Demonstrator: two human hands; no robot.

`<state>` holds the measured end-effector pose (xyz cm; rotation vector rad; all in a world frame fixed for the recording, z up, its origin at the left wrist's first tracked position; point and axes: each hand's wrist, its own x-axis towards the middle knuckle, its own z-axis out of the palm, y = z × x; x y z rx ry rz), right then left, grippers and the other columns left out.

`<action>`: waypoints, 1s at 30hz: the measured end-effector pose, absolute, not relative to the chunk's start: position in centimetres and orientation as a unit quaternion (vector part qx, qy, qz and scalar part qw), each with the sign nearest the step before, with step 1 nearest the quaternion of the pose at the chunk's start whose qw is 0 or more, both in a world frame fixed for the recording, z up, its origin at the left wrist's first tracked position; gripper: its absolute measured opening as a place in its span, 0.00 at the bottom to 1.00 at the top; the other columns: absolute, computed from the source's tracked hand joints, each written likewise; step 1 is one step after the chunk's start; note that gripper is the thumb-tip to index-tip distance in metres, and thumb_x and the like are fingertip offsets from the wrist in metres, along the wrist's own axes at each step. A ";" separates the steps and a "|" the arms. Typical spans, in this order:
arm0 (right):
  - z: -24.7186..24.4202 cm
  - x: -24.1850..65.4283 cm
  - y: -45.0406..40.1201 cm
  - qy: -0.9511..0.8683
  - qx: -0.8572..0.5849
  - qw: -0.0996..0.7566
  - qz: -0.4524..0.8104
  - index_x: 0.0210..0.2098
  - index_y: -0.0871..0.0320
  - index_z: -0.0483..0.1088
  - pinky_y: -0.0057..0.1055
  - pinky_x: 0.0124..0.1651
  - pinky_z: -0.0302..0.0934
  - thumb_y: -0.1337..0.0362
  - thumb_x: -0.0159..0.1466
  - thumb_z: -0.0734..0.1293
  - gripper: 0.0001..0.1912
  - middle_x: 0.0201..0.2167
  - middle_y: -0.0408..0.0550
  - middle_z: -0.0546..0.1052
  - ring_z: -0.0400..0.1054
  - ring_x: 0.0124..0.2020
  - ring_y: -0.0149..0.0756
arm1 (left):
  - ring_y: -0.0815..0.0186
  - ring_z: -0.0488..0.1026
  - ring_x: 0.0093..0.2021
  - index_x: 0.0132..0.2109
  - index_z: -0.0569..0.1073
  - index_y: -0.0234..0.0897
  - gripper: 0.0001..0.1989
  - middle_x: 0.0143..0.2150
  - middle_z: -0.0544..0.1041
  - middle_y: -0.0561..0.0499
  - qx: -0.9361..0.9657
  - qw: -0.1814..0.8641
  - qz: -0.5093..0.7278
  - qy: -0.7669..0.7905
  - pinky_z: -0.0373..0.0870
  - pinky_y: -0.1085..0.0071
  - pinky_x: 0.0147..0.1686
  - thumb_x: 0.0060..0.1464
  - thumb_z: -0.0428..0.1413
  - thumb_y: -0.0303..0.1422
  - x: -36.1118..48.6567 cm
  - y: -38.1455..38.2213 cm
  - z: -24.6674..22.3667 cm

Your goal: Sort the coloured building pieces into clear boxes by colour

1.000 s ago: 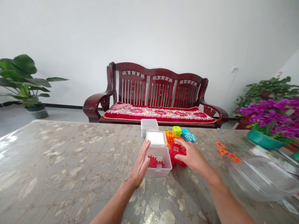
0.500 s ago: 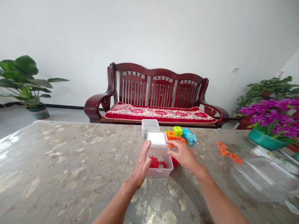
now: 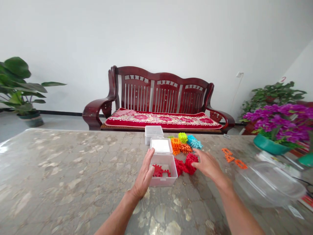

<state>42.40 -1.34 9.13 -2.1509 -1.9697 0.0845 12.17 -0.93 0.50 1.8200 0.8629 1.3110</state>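
Observation:
My left hand (image 3: pixel 144 174) rests against the left side of an open clear plastic box (image 3: pixel 163 181), its fingers stretched out. Red toothed pieces (image 3: pixel 158 171) lie inside the box, whose lid (image 3: pixel 160 146) is folded back behind it. To the right of the box, my right hand (image 3: pixel 207 164) has its thumb and fingers apart beside a red block cluster (image 3: pixel 191 162); its fingertips are at the cluster's right side. Another red cluster (image 3: pixel 180 167) sits between that one and the box.
Behind stand a closed clear box (image 3: pixel 154 131) and orange (image 3: pixel 176 145), yellow-green (image 3: pixel 183 137) and blue blocks (image 3: pixel 195 142). Rightward are flat orange pieces (image 3: pixel 228 155), a large clear container (image 3: pixel 270 184) and a teal flower pot (image 3: pixel 271 144). A wooden bench (image 3: pixel 156 76) stands beyond the table (image 3: pixel 73 182).
My right hand has moved right, away from the box, to the red cluster, uncovering the red blocks. My left hand stays at the box. The view has shifted slightly.

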 end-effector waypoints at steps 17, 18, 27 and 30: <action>12.0 33.8 -1.8 -0.797 -0.565 0.177 0.121 0.59 0.54 0.70 0.42 0.58 0.59 0.66 0.53 0.70 0.33 0.54 0.52 0.76 0.66 0.55 0.46 | 0.55 0.38 0.75 0.73 0.48 0.45 0.28 0.76 0.44 0.49 0.713 0.350 0.509 0.331 0.37 0.53 0.72 0.70 0.40 0.44 12.2 -0.8 0.3; 11.8 33.4 -1.7 -0.804 -0.558 0.168 0.119 0.59 0.55 0.70 0.42 0.58 0.59 0.67 0.53 0.70 0.32 0.54 0.53 0.76 0.66 0.55 0.47 | 0.55 0.38 0.75 0.73 0.48 0.44 0.28 0.76 0.44 0.49 0.713 0.350 0.511 0.330 0.37 0.53 0.72 0.70 0.40 0.44 12.2 -0.8 0.3; 10.2 36.6 -1.7 -0.769 -0.588 0.233 0.096 0.52 0.54 0.74 0.40 0.60 0.58 0.69 0.57 0.66 0.23 0.52 0.49 0.77 0.67 0.55 0.43 | 0.54 0.38 0.75 0.73 0.49 0.42 0.30 0.76 0.46 0.48 0.709 0.358 0.511 0.328 0.37 0.53 0.72 0.70 0.40 0.46 12.3 -1.0 0.8; 10.0 39.1 -1.7 -0.721 -0.662 0.196 0.060 0.56 0.57 0.72 0.41 0.59 0.58 0.64 0.58 0.66 0.25 0.53 0.52 0.77 0.67 0.55 0.46 | 0.54 0.38 0.75 0.73 0.49 0.42 0.30 0.76 0.46 0.48 0.707 0.365 0.507 0.331 0.37 0.54 0.72 0.69 0.40 0.47 12.2 -1.0 0.8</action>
